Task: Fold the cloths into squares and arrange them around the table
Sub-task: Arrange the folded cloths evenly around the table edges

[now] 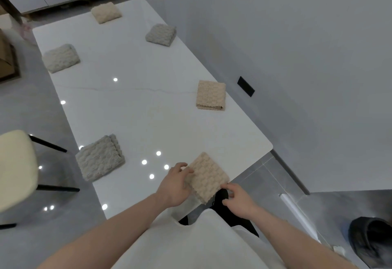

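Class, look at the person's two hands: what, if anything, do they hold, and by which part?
The folded beige cloth: left hand grips its left corner, right hand pinches its near right corner.

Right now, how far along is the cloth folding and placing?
Five folded squares already sit around the table: far beige cloth, far grey cloth, left grey cloth, right beige cloth, near grey cloth. The sixth cloth, folded, is held at the near edge by left hand and right hand. Only setting it down looks left.
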